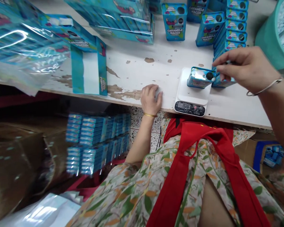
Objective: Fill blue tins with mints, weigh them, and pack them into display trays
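Note:
A small blue tin (pixel 200 82) with a dark round hole in its top stands upright on a white digital scale (pixel 193 96), whose display shows digits. My right hand (pixel 243 66) is just right of this tin, thumb and fingers drawn together near the hole. A tiny white piece (pixel 213 79) shows between tin and fingers; whether the hand holds more is hidden. Against the table's front edge, left of the scale, rests my left hand (pixel 151 99), fingers loosely bent, thumb apart, holding nothing visible. Another blue tin (pixel 223 82) stands partly under my right hand.
Rows of blue tins (pixel 236 25) line the back right, beside a turquoise bucket (pixel 266 47) of pale small pieces. Wrapped packs (pixel 123 22) and an open blue carton (pixel 103 67) sit left on the worn white table (pixel 137 67). Stacked packs (pixel 92 129) lie below.

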### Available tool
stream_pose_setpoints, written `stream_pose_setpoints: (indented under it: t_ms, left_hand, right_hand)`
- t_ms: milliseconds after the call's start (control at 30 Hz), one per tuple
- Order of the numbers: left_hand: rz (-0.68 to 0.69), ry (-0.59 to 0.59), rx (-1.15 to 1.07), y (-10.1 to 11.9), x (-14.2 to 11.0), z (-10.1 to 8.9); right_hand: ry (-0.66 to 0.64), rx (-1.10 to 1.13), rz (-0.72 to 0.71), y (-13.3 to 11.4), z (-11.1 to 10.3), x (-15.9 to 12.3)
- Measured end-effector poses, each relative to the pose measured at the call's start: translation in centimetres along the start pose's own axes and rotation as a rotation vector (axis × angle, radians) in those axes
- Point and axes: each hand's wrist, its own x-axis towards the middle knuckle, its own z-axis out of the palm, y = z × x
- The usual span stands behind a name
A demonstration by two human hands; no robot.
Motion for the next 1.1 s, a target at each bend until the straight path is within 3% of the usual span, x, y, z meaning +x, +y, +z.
stream_pose_setpoints:
  t_ms: [133,300,467,700,833,1000,1100]
  left_hand:
    - [-0.025,-0.035,-0.013,0.0,0.0,-0.1]
    - [-0.046,-0.053,-0.030,-0.1,0.0,-0.1]
    - [-0.043,-0.051,-0.036,-0.3,-0.1,0.1]
    - [0.008,0.019,-0.050,-0.2,0.2,-0.2]
    - [0.145,0.035,-0.081,4.5,2.2,-2.3]
    - [0.499,-0.173,-0.013,13.7,5.9,-3.4]
    - [0.585,-0.268,0.026,16.2,7.5,-2.8]
  right_hand:
    - [0.049,0.373,0.128,0.6,-1.2,-2.1]
    - [0.024,0.569,0.245,5.1,-1.7,-4.1]
    - [-0.001,0.700,0.259,9.7,-0.1,-5.3]
    - [0.125,0.788,0.323,13.8,3.0,-6.1]
    - [0.214,0.882,0.416,16.1,4.8,-6.3]
    - [0.214,0.971,0.451,17.4,6.3,-6.4]
    - [0.217,0.998,0.441,17.8,6.5,-6.6]
